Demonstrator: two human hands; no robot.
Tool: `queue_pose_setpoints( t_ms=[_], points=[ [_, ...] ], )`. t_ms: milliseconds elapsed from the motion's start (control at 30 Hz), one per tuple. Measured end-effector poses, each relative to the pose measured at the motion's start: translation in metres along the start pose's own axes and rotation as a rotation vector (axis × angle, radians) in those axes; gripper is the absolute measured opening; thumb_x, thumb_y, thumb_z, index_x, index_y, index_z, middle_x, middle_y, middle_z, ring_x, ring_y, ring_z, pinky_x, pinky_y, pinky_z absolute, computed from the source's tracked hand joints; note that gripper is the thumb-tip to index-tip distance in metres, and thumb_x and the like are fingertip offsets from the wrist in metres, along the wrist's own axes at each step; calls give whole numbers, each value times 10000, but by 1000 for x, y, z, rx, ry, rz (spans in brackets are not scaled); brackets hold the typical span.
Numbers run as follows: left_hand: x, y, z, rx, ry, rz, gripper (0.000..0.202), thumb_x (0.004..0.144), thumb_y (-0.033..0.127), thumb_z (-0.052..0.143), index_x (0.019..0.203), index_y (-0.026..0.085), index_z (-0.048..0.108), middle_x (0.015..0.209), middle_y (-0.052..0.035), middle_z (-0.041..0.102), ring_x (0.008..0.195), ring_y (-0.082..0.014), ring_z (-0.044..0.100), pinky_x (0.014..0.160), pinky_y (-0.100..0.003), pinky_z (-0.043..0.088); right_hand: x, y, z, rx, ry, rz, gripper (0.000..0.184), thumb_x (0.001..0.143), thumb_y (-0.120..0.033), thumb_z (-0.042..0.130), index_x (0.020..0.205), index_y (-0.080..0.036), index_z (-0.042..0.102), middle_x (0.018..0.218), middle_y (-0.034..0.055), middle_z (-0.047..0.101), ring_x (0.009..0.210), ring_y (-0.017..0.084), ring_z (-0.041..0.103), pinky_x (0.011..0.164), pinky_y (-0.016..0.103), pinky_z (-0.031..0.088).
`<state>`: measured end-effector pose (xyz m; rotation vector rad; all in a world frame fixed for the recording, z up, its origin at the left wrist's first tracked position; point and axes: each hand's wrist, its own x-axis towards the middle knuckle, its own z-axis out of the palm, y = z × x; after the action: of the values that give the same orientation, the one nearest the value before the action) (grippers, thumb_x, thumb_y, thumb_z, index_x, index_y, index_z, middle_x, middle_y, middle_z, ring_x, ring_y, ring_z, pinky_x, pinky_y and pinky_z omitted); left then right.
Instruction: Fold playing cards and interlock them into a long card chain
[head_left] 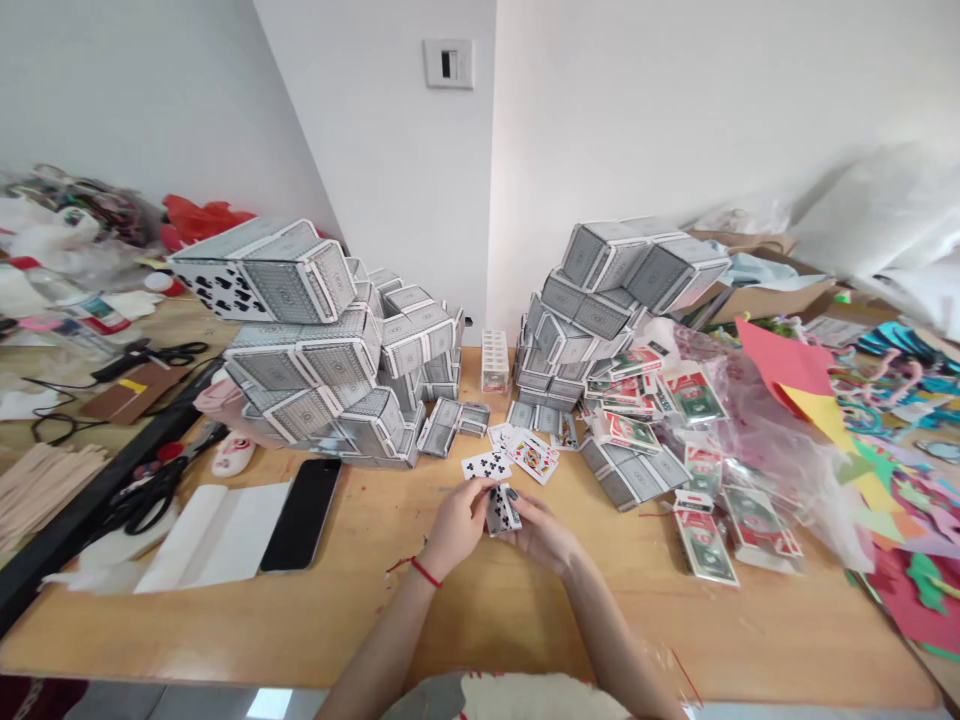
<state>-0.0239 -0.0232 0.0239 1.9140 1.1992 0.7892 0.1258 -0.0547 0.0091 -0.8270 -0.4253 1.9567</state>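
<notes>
Between my two hands, low over the front middle of the table, is a playing card with black club marks, its top edge bent. My left hand, a red string at the wrist, pinches its left side. The fingers of my right hand close on its right side. Just beyond lie loose face-up playing cards, one a red-suited face card. Grey-backed cards folded into boxes form a tall stack on the left and another on the right. Small folded card boxes sit between them.
Red-and-green card packs and clear plastic wrap cover the right side. On the left are a black phone, white paper and black-handled scissors. Coloured paper lies far right. A wall rises behind.
</notes>
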Motion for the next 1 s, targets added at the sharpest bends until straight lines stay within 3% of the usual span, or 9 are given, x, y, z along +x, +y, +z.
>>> queue_pose_setpoints(
  t_ms=[200, 333, 500, 600, 667, 800, 1000],
  points=[
    [-1, 0, -1, 98, 29, -21, 239, 768, 196, 471, 973, 219, 591, 957, -35, 655, 891, -174, 593, 820, -317, 449, 1, -4, 0, -49, 22, 13, 230, 673, -323, 665, 818, -155, 603, 703, 26, 640, 713, 166, 617, 685, 311, 476],
    [0, 0, -3, 140, 89, -18, 236, 739, 182, 506, 949, 224, 603, 927, -34, 666, 848, -174, 610, 779, -305, 468, 7, -3, -1, -55, 126, -47, 245, 630, -320, 700, 782, -154, 602, 713, 19, 644, 668, 140, 606, 660, 280, 471],
    [1, -7, -6, 66, 242, -70, 179, 735, 197, 509, 898, 186, 582, 866, -44, 666, 764, -143, 627, 733, -277, 496, 13, -6, -11, -52, 339, -184, 256, 610, -350, 706, 727, -163, 578, 672, 6, 638, 613, 136, 593, 599, 263, 480],
    [2, -13, -6, 15, 332, -105, 182, 722, 223, 533, 894, 169, 558, 869, -59, 658, 777, -148, 629, 732, -286, 504, 9, -10, -12, -57, 351, -185, 282, 629, -372, 685, 809, -180, 584, 724, 19, 650, 651, 172, 610, 605, 308, 498],
    [2, -13, -5, -26, 308, -112, 177, 725, 234, 534, 889, 169, 543, 868, -60, 654, 777, -148, 630, 725, -285, 507, 6, -11, -7, -53, 322, -181, 313, 639, -376, 676, 871, -187, 585, 789, 32, 655, 685, 192, 621, 618, 336, 506],
    [1, -2, -1, -52, 118, -69, 126, 740, 221, 514, 860, 184, 531, 872, -43, 641, 792, -141, 620, 730, -279, 501, 4, -11, 6, -46, 250, -179, 365, 637, -384, 678, 919, -169, 588, 890, 64, 655, 737, 200, 625, 654, 347, 500],
    [-1, 14, -3, 44, -47, 87, 93, 675, 153, 575, 732, 199, 518, 1032, -47, 587, 1000, -184, 526, 843, -332, 441, 8, -6, 7, -99, 262, -217, 355, 612, -377, 698, 888, -175, 603, 749, 20, 652, 643, 153, 597, 578, 255, 448]
  ],
)
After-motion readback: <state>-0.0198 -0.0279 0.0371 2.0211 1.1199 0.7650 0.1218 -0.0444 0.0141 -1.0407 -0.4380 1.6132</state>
